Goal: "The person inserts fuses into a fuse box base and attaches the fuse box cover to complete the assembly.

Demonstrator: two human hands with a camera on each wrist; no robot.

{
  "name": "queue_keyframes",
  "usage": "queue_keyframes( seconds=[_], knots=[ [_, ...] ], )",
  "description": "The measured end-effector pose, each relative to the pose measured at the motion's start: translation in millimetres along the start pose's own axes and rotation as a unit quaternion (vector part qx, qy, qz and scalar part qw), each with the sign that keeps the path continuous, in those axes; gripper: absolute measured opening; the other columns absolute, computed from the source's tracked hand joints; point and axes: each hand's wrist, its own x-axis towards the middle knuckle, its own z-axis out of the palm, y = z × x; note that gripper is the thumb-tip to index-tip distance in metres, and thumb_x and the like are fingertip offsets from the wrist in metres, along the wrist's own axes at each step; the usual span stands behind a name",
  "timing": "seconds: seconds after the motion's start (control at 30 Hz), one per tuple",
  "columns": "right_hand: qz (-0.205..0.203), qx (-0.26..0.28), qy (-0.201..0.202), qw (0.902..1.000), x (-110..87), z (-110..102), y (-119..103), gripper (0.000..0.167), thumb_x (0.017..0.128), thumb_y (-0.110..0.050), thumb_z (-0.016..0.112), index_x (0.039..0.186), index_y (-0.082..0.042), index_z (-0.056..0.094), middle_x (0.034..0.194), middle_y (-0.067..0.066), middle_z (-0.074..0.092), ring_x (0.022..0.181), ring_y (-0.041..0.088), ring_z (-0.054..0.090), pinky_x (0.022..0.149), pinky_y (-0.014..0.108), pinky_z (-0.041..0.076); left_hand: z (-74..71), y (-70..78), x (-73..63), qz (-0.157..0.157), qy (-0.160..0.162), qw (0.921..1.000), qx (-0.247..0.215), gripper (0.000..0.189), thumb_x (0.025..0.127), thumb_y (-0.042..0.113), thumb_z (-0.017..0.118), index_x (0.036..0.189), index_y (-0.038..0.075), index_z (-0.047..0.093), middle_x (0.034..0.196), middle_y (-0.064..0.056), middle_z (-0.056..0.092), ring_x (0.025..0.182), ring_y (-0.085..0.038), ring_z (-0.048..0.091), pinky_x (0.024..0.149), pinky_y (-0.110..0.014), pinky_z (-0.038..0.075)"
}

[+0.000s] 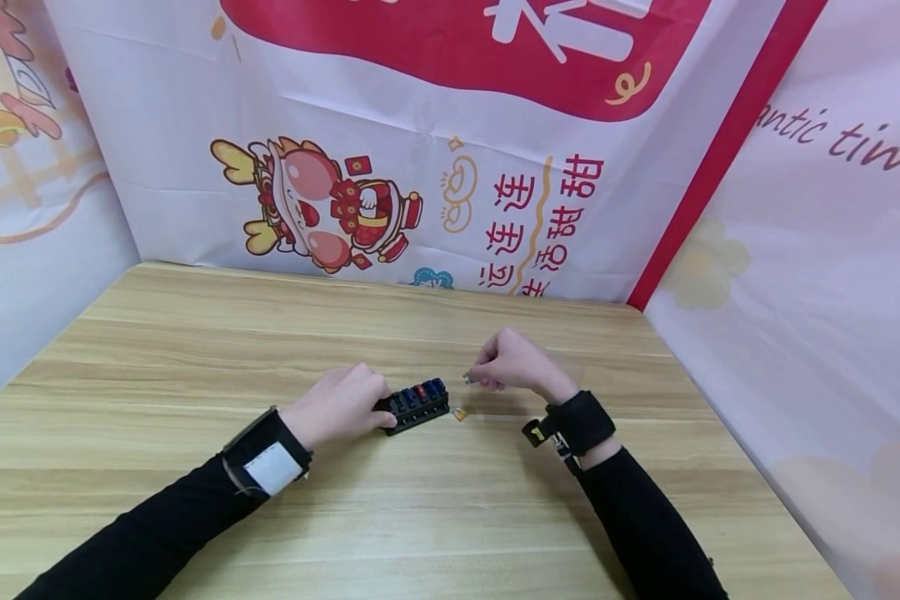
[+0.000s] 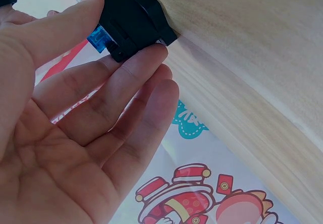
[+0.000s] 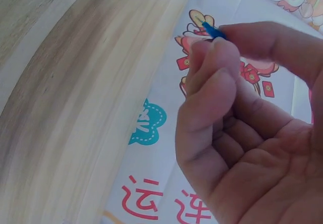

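Note:
A black fuse box [image 1: 418,406] lies on the wooden table, with a row of small blade fuses, several blue and one red, along its top. My left hand [image 1: 345,406] grips its left end; in the left wrist view the thumb and fingertips hold the black housing [image 2: 133,24], beside a blue fuse [image 2: 99,38]. To the right of the box, my right hand [image 1: 513,364] pinches a small blue blade fuse [image 3: 214,31] between thumb and fingertips, its prongs pointing out. A loose yellow-orange fuse [image 1: 460,413] lies by the box's right end.
The light wooden table [image 1: 390,517] ends at a printed cloth backdrop [image 1: 307,100] with a cartoon figure and red lettering. More cloth [image 1: 810,292] hangs at the right side. Both wrists wear black straps, a strap [image 1: 581,422] on the right one.

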Motion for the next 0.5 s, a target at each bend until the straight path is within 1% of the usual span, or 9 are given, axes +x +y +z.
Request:
queue_keyframes(
  seconds=[0.03,0.1,0.17,0.27,0.37,0.4,0.5],
  knots=[
    [0.0,-0.003,-0.001,1.0,-0.3,0,-1,0.016,0.088,-0.014,0.073,0.081,0.0,0.075,0.069,0.012,0.067,0.056,0.018,0.059,0.062,0.039,0.052,-0.2,0.0,-0.1,0.0,0.001,1.0,0.0,0.022,0.084,0.025,0.08,0.071,0.014,0.066,0.057,0.008,0.045,0.049,-0.006,0.038,0.047,-0.024,0.03],
    [0.001,-0.003,-0.002,1.0,-1.1,0,-3,0.016,0.089,-0.014,0.073,0.082,0.0,0.075,0.069,0.013,0.067,0.056,0.017,0.059,0.066,0.045,0.053,-0.5,-0.1,-0.3,0.001,0.002,1.0,0.0,0.022,0.084,0.025,0.08,0.071,0.014,0.066,0.057,0.008,0.044,0.049,-0.006,0.038,0.047,-0.025,0.03],
    [0.001,-0.001,-0.003,1.0,-2.0,0,-4,0.015,0.089,-0.014,0.073,0.082,0.0,0.075,0.071,0.014,0.068,0.055,0.016,0.059,0.069,0.048,0.053,-0.5,-0.1,-0.4,0.001,0.003,1.0,0.001,0.022,0.084,0.025,0.08,0.071,0.014,0.067,0.057,0.008,0.045,0.049,-0.006,0.038,0.047,-0.025,0.03],
    [0.0,0.002,-0.002,1.0,-3.2,1,-6,0.015,0.089,-0.014,0.073,0.083,0.0,0.076,0.071,0.014,0.068,0.055,0.017,0.059,0.064,0.043,0.053,0.1,-0.1,-0.5,0.0,0.002,1.0,0.003,0.021,0.084,0.025,0.08,0.072,0.014,0.067,0.058,0.008,0.046,0.049,-0.006,0.039,0.047,-0.025,0.03],
    [-0.005,0.001,0.001,1.0,-4.5,2,-9,0.017,0.09,-0.014,0.073,0.082,0.0,0.075,0.068,0.011,0.066,0.055,0.018,0.059,0.059,0.035,0.05,0.9,0.1,-0.4,-0.001,0.001,1.0,0.003,0.021,0.084,0.026,0.08,0.072,0.014,0.068,0.058,0.007,0.046,0.048,-0.006,0.039,0.047,-0.024,0.03],
    [-0.006,0.002,0.003,1.0,-5.0,2,-10,0.017,0.09,-0.014,0.072,0.082,0.001,0.074,0.067,0.01,0.066,0.056,0.017,0.059,0.059,0.035,0.05,1.0,0.1,-0.3,-0.001,0.001,1.0,0.004,0.021,0.085,0.026,0.08,0.072,0.014,0.068,0.058,0.007,0.046,0.048,-0.006,0.039,0.047,-0.024,0.03],
    [-0.007,0.012,0.009,0.9999,-6.1,3,-12,0.018,0.091,-0.013,0.071,0.081,0.002,0.073,0.067,0.009,0.065,0.056,0.017,0.059,0.064,0.041,0.053,1.3,0.4,-0.3,-0.002,0.0,1.0,0.004,0.021,0.085,0.026,0.08,0.073,0.014,0.068,0.058,0.007,0.047,0.049,-0.006,0.039,0.047,-0.024,0.03]
  ],
)
